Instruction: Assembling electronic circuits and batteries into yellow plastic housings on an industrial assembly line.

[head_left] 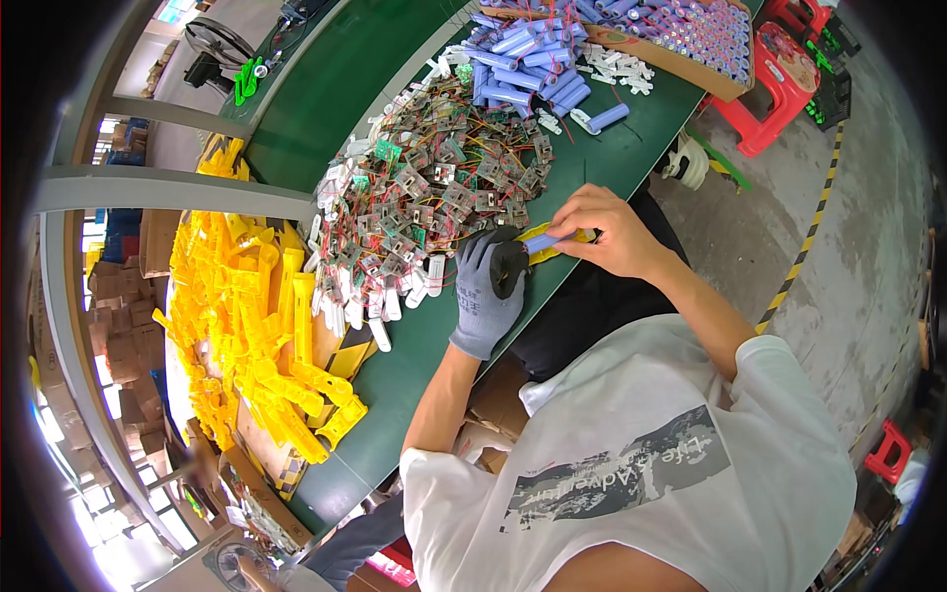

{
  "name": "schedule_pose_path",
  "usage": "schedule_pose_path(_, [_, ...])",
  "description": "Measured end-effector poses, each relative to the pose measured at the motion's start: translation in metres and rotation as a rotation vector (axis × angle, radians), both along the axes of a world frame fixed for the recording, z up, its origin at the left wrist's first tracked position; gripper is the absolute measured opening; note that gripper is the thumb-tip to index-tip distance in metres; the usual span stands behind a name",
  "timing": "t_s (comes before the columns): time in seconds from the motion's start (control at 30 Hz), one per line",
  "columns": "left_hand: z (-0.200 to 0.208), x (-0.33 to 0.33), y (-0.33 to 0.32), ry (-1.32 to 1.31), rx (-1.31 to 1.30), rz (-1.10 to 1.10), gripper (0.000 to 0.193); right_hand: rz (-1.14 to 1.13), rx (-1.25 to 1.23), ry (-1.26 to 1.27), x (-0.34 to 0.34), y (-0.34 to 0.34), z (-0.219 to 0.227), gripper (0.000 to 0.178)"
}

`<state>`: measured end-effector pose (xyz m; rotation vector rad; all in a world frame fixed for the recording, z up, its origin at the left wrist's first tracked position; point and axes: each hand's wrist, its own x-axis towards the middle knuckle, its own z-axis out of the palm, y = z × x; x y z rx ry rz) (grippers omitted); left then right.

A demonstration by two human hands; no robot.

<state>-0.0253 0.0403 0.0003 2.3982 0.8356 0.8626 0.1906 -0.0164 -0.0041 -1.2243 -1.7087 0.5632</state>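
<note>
My left hand (488, 293), in a grey glove with a dark palm, is closed round a yellow plastic shell (545, 257) at the near edge of the green table. My bare right hand (614, 233) pinches a lavender cylindrical battery (539, 243) that lies along the shell. The battery's left end is hidden by the gloved fingers, so I cannot tell how far it sits inside. Just beyond my left hand spreads a heap of small circuit boards (424, 202) with thin red, yellow and black wires and white plastic pieces.
Yellow plastic shells (232, 316) are piled on the left. Loose lavender batteries (523, 64) lie at the far side, beside a cardboard box (681, 71) packed with more. White connectors (621, 69) lie near them. A red stool (764, 89) stands on the floor at the right.
</note>
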Motion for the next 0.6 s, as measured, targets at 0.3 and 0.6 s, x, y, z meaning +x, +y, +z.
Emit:
schedule_pose_path(0.3, [0.004,-0.006,-0.004,-0.006,-0.152,0.037,0.043,0.001,0.058,-0.225,-0.001,-0.001,0.004,0.016])
schedule_pose_path(0.6, [0.009,-0.019,-0.069,-0.262,0.074,0.391,0.045,0.012,0.178,0.043,0.003,-0.010,-0.018,0.037])
